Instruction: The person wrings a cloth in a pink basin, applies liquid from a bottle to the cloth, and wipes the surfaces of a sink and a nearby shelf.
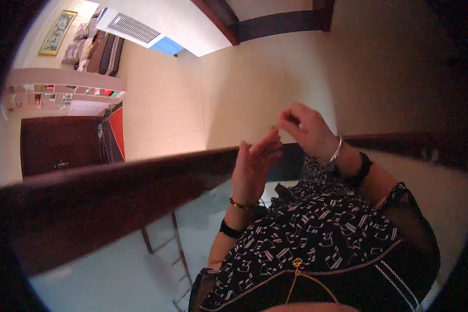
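Note:
My left hand (255, 174) is raised in front of my body, palm turned inward, with the thumb apart and the fingers stretched toward the other hand. A beaded bracelet (239, 204) and a black band sit on that wrist. Just right of it and a little higher, my right hand (309, 130) has its fingers curled in, thumb and fingertips close together. A small pale spot shows inside the curl, too small to name. A silver bangle (338, 149) and a black band circle the right wrist. Between the two hands' fingertips there is a narrow gap.
A dark wooden edge (114, 200) crosses left of my hands, beside a glossy pale-blue surface (104, 281). Beyond lies a beige floor (161, 104). Farther left are a white vented unit (132, 27), a sofa (106, 54), shelves (57, 96) and a dark door (60, 143).

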Action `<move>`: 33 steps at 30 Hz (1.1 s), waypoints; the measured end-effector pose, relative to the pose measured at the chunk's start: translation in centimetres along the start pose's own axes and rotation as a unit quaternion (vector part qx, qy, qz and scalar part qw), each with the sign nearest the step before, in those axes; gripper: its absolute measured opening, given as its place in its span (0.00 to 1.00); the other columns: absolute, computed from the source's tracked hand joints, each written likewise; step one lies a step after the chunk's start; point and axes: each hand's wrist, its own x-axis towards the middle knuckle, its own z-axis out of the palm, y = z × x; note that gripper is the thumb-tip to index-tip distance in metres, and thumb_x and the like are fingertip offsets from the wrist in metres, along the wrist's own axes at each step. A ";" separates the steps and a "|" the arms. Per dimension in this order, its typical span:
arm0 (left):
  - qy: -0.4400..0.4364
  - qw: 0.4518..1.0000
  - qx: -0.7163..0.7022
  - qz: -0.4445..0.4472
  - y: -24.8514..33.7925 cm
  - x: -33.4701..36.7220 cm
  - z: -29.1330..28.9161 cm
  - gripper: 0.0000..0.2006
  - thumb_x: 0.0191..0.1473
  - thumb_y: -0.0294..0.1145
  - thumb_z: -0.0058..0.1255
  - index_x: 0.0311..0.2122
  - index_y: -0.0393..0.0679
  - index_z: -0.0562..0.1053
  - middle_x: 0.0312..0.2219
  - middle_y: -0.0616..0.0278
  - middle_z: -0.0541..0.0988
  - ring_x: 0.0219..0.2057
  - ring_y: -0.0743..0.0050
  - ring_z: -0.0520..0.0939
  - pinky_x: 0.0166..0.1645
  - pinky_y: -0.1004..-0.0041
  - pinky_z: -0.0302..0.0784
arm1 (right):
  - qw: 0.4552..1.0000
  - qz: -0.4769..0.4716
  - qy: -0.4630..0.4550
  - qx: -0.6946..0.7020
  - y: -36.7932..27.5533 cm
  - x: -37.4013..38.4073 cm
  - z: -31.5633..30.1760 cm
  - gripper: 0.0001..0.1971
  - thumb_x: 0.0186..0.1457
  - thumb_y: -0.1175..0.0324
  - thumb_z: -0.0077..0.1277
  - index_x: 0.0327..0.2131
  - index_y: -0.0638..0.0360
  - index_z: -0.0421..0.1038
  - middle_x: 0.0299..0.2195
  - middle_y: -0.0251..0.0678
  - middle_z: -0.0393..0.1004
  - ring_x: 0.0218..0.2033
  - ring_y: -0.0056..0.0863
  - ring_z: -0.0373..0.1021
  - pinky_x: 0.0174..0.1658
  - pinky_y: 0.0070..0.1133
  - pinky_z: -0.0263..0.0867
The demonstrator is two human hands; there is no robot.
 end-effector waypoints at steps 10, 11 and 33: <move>0.321 0.856 0.308 0.265 15.2 12.7 -3.0 0.09 0.52 0.28 0.45 0.37 0.35 0.71 0.34 0.59 0.74 0.35 0.76 0.74 0.43 0.78 0.68 | 0.995 0.051 0.029 0.078 6.5 21.1 -7.2 0.08 0.46 0.68 0.53 0.28 0.62 0.70 0.23 0.35 0.72 0.23 0.18 0.67 0.28 0.17 0.63; 0.354 0.855 0.250 0.285 16.9 13.1 -4.4 0.09 0.52 0.29 0.44 0.36 0.35 0.71 0.34 0.59 0.74 0.35 0.76 0.74 0.43 0.77 0.69 | 0.997 0.069 0.003 0.034 6.6 22.8 -7.2 0.08 0.46 0.68 0.53 0.28 0.62 0.70 0.24 0.34 0.72 0.24 0.17 0.67 0.29 0.17 0.63; 0.529 0.750 0.199 0.344 44.4 22.7 -24.6 0.11 0.51 0.29 0.44 0.38 0.35 0.71 0.28 0.59 0.75 0.31 0.76 0.75 0.39 0.76 0.71 | 0.969 0.013 -0.244 -0.039 9.3 64.4 15.7 0.09 0.45 0.67 0.52 0.25 0.64 0.71 0.19 0.37 0.71 0.19 0.21 0.67 0.26 0.19 0.63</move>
